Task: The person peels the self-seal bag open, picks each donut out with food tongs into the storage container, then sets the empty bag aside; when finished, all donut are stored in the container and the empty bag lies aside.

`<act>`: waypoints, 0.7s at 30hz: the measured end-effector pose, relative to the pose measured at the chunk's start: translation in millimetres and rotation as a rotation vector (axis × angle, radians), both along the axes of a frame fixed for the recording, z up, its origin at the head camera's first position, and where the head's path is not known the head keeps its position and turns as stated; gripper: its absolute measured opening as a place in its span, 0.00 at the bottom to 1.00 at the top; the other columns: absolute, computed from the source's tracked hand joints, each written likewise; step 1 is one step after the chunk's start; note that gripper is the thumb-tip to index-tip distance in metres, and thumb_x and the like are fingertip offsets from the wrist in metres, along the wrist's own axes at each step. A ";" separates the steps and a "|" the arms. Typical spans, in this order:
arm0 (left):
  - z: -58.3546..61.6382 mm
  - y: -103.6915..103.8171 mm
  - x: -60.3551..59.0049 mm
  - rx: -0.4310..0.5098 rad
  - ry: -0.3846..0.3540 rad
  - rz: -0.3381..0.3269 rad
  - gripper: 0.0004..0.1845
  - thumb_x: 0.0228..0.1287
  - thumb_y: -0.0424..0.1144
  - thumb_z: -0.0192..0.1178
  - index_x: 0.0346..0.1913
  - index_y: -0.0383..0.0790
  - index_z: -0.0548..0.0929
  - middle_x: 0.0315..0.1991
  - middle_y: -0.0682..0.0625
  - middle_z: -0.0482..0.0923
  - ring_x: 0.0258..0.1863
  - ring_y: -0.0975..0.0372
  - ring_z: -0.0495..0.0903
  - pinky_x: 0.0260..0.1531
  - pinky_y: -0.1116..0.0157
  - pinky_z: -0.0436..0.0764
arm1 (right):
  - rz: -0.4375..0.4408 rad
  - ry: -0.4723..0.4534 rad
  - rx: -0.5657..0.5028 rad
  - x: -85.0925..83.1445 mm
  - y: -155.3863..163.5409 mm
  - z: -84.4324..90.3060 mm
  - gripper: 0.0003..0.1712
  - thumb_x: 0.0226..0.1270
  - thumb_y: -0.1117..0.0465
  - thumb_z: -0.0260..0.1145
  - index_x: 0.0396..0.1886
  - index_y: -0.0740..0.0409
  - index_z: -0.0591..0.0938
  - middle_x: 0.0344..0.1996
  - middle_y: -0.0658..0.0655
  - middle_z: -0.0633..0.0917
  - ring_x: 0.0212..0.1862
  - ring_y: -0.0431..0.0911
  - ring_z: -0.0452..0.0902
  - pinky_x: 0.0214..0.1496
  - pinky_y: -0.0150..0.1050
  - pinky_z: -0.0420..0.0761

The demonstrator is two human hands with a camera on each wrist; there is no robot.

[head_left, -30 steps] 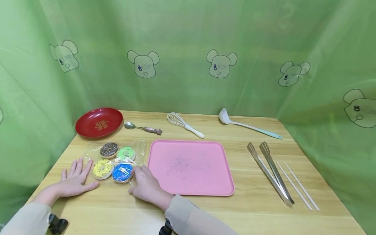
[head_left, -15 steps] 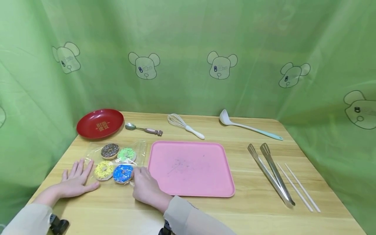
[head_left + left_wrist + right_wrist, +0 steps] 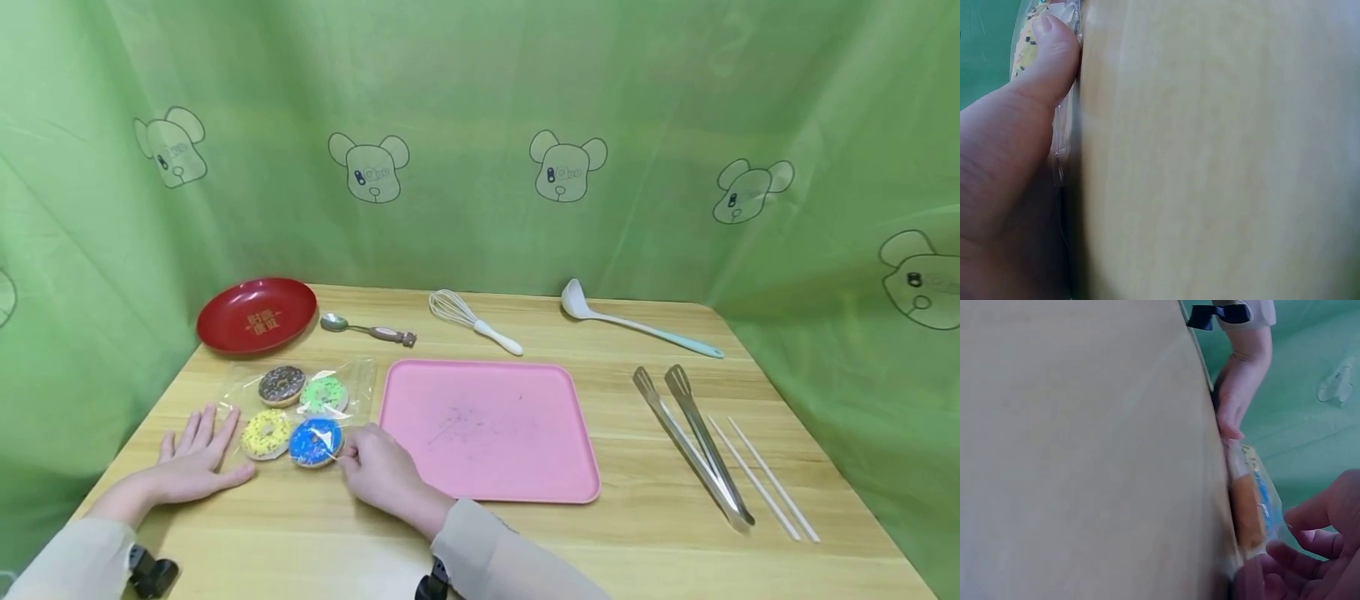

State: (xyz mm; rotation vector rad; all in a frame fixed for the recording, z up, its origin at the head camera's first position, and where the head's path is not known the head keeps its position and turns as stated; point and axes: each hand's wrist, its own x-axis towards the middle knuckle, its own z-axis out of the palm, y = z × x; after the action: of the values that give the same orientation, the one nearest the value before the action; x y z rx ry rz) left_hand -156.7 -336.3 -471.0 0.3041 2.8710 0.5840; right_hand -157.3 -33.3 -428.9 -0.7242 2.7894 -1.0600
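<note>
In the head view, a clear plastic bag [image 3: 362, 392] lies flat on the table with toy-like doughnuts inside: a brown doughnut [image 3: 279, 380], a green doughnut [image 3: 330, 400], a yellow doughnut [image 3: 257, 448] and a blue doughnut [image 3: 306, 433]. My left hand [image 3: 187, 471] rests with spread, straight fingers at the bag's left edge. My right hand [image 3: 384, 473] pinches the film at the bag's lower right corner, beside the blue doughnut. In the right wrist view, the curled fingers [image 3: 1300, 562] are close to the blue doughnut [image 3: 1265, 500]; the exact pinch point is partly hidden.
A pink tray [image 3: 487, 429] lies just right of the bag. Behind stand a red plate [image 3: 255, 317], a spoon [image 3: 367, 329], a whisk [image 3: 476, 322] and a ladle [image 3: 637, 322]. Tongs [image 3: 693, 446] and white chopsticks [image 3: 761, 477] lie at right. Green curtain surrounds the table.
My right hand has drawn its thumb in and shifted slightly right, drawing at the film and uncovering more of the blue doughnut. The left hand has kept its place.
</note>
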 end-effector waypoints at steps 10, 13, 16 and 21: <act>2.5 5.8 -0.3 -0.005 0.022 0.009 0.53 0.60 0.63 0.52 0.71 0.31 0.37 0.67 0.24 0.24 0.64 0.31 0.24 0.49 0.30 0.23 | -0.011 -0.106 -0.112 -7.3 17.9 2.7 0.11 0.62 0.63 0.64 0.21 0.55 0.74 0.19 0.46 0.73 0.23 0.37 0.67 0.25 0.29 0.70; 3.9 6.0 -0.5 0.007 0.024 0.010 0.54 0.60 0.63 0.53 0.71 0.31 0.37 0.66 0.24 0.24 0.64 0.32 0.23 0.49 0.30 0.22 | -0.028 -0.149 -0.177 -9.0 23.1 1.3 0.09 0.63 0.64 0.63 0.24 0.57 0.74 0.18 0.47 0.73 0.21 0.37 0.67 0.24 0.29 0.71; 5.2 5.9 1.0 0.011 0.024 0.013 0.54 0.60 0.62 0.53 0.70 0.30 0.35 0.66 0.23 0.23 0.63 0.31 0.23 0.48 0.29 0.22 | -0.032 -0.221 -0.247 -10.9 26.6 -2.8 0.09 0.64 0.64 0.61 0.25 0.59 0.74 0.16 0.48 0.73 0.19 0.36 0.68 0.21 0.28 0.71; 6.2 5.7 2.3 0.005 0.004 0.024 0.55 0.60 0.63 0.52 0.70 0.29 0.35 0.66 0.23 0.23 0.63 0.31 0.23 0.48 0.29 0.22 | -0.047 -0.299 -0.285 -10.9 31.9 -7.0 0.09 0.65 0.65 0.61 0.25 0.60 0.74 0.16 0.48 0.74 0.19 0.36 0.69 0.23 0.28 0.72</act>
State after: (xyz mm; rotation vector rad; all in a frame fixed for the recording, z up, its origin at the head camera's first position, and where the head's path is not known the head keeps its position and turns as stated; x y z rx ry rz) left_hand -154.5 -330.6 -464.7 0.2728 2.8811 0.5953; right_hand -168.2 -1.4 -435.9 -0.4746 2.4427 -1.4593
